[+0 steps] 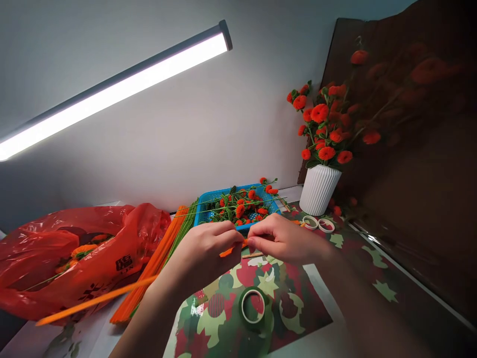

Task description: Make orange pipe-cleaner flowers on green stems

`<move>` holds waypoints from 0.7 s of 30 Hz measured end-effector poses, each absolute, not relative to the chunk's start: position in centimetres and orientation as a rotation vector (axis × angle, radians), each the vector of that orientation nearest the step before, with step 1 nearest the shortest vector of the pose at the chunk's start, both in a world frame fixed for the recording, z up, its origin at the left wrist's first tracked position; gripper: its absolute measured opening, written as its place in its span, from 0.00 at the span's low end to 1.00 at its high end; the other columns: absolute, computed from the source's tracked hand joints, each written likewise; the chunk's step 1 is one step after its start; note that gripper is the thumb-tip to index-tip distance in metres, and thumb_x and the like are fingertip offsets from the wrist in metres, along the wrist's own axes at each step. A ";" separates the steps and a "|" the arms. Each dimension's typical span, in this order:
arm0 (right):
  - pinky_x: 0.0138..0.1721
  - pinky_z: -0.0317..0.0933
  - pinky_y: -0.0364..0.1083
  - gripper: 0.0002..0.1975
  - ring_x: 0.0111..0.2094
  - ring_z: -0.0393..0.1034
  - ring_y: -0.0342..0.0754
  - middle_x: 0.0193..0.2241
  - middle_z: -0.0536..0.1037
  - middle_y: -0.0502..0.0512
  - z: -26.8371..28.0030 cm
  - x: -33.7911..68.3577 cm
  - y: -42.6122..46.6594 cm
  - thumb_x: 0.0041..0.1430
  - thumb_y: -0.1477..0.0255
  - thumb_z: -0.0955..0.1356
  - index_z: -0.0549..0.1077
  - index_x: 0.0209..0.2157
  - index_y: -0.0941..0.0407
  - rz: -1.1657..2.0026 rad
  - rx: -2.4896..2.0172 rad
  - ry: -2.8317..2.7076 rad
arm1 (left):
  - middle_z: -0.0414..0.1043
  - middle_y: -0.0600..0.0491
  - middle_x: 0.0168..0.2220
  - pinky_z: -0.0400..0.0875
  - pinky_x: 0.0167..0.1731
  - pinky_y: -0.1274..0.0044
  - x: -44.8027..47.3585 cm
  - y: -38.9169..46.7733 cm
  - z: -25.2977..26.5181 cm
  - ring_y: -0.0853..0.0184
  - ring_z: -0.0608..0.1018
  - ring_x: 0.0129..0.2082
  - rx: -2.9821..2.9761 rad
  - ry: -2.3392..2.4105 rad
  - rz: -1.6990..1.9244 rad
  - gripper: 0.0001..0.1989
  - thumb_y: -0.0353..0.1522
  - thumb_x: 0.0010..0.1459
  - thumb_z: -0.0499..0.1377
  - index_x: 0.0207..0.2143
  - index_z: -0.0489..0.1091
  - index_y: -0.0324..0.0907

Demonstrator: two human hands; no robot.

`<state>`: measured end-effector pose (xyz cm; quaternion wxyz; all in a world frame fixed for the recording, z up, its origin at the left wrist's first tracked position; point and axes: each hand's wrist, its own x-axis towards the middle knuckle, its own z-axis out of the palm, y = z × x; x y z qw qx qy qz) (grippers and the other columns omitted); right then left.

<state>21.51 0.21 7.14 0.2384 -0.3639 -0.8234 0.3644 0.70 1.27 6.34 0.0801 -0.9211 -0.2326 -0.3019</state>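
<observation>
My left hand (214, 244) and my right hand (278, 239) meet above the patterned mat, fingers closed on an orange pipe cleaner (245, 242). A short orange piece shows between the fingertips, and much of it is hidden by my left fingers. A long orange strand (97, 300) sticks out to the left past my left wrist; whether it is the same piece I cannot tell. Just below my hands lies a thin wooden stick (252, 255). Closer to me is a roll of green tape (253, 307). Behind the hands stands a blue basket (201, 211) of orange pipe-cleaner flowers (240, 210).
Orange pipe cleaners (149, 273) and green ones (188, 221) lie bundled on the left, beside a red plastic bag (137, 233). At the right back stands a white ribbed vase (319, 191) of flowers. Two white rings (326, 225) lie before it. A lamp (149, 74) hangs above.
</observation>
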 end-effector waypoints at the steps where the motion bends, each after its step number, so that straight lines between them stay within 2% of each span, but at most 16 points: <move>1: 0.22 0.45 0.42 0.14 0.20 0.51 0.39 0.17 0.59 0.45 7.2 21.5 0.2 0.61 0.72 0.60 0.63 0.21 0.56 0.957 -0.984 -2.275 | 0.68 0.58 0.22 0.59 0.21 0.80 0.6 1.3 6.2 0.74 0.66 0.19 -2.825 -0.721 -0.896 0.07 0.26 0.58 0.55 0.30 0.72 0.42; 5: 0.22 0.45 0.41 0.14 0.20 0.51 0.38 0.17 0.59 0.45 7.1 21.6 0.1 0.59 0.76 0.60 0.62 0.20 0.57 0.887 -0.964 -2.345 | 0.65 0.58 0.21 0.56 0.19 0.81 0.4 1.1 5.9 0.75 0.63 0.19 -2.987 -0.849 -0.821 0.09 0.25 0.58 0.54 0.30 0.73 0.42; 12: 0.22 0.42 0.42 0.15 0.19 0.46 0.38 0.15 0.54 0.43 7.1 21.5 -0.4 0.54 0.81 0.61 0.53 0.18 0.57 0.766 -0.974 -2.541 | 0.62 0.59 0.17 0.53 0.19 0.81 1.1 1.1 5.8 0.75 0.60 0.19 -3.251 -1.060 -0.564 0.08 0.22 0.46 0.54 0.21 0.69 0.40; 16: 0.23 0.42 0.42 0.14 0.20 0.47 0.38 0.16 0.56 0.44 7.1 21.1 -1.0 0.54 0.81 0.61 0.55 0.18 0.57 0.659 -1.070 -2.643 | 0.57 0.61 0.16 0.50 0.18 0.81 1.4 2.2 5.2 0.76 0.56 0.18 -3.536 -1.213 -0.351 0.07 0.21 0.42 0.53 0.19 0.67 0.39; 21: 0.25 0.43 0.43 0.14 0.21 0.49 0.39 0.17 0.62 0.47 6.7 20.6 -1.3 0.57 0.77 0.61 0.60 0.18 0.58 0.526 -1.188 -2.647 | 0.70 0.57 0.19 0.63 0.20 0.83 1.2 3.4 4.9 0.72 0.71 0.20 -3.860 -1.536 -0.138 0.06 0.25 0.47 0.53 0.24 0.70 0.39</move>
